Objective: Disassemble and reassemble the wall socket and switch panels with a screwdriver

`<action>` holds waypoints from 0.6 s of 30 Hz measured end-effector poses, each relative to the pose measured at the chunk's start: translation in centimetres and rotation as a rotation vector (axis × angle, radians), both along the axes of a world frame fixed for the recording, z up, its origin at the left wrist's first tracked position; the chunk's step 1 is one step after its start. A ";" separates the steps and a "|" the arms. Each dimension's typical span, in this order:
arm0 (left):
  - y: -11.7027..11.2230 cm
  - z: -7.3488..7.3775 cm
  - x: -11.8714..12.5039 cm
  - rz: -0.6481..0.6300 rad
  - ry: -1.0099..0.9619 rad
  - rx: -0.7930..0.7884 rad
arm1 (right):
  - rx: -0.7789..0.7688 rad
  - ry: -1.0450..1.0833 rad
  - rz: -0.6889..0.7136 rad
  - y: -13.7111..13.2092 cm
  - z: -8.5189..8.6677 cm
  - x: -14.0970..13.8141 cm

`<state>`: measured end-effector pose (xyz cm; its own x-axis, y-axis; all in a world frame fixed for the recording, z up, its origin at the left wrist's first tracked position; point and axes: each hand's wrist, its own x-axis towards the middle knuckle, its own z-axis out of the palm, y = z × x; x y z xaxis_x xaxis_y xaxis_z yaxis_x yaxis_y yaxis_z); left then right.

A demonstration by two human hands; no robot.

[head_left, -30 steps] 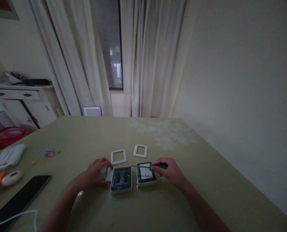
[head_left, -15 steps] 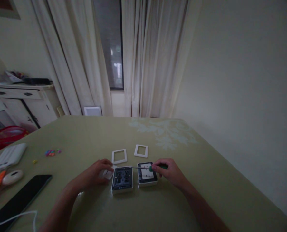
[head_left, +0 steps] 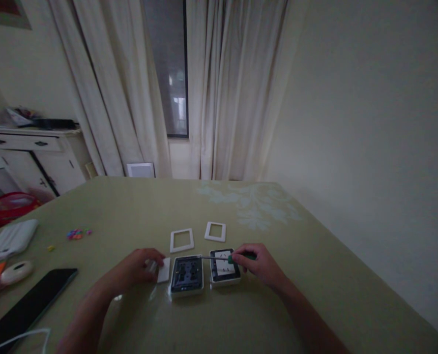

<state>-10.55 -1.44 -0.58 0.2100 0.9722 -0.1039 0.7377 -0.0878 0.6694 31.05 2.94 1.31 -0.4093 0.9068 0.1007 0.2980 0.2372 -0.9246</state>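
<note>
Our left hand (head_left: 147, 265) has shifted leftward, pinching one flat white plate (head_left: 164, 272); our right hand (head_left: 254, 259) grips one green-handled screwdriver (head_left: 230, 258). Between lie two black-faced white boxes (head_left: 188, 273); nearer the far edge of the table (head_left: 314, 280), two white square frames (head_left: 182, 249).

Pale curtains (head_left: 237, 98), white cabinet (head_left: 73, 155), black device (head_left: 30, 305)

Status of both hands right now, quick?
Left hand: curled, touching a flat, white, rectangular plate; can't tell if gripping.
Right hand: closed, holding a green-handled screwdriver with thin metal shaft.
</note>
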 end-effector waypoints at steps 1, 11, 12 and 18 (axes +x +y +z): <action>0.0 0.2 0.2 0.006 -0.002 -0.005 | 0.001 0.003 -0.001 0.0 0.0 0.0; 0.5 -0.2 1.0 0.019 0.128 0.079 | 0.003 0.011 -0.004 0.0 -0.2 0.0; 0.7 -0.4 0.7 0.038 0.114 0.088 | 0.005 0.014 -0.001 0.0 -0.2 0.0; 2.6 -1.6 -1.0 0.119 0.127 0.199 | 0.017 0.005 0.018 -0.2 0.2 -0.1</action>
<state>-11.59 1.13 -2.17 0.0904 0.9932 0.0739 0.8277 -0.1162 0.5490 30.99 2.76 1.51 -0.4251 0.8974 0.1180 0.2890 0.2582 -0.9219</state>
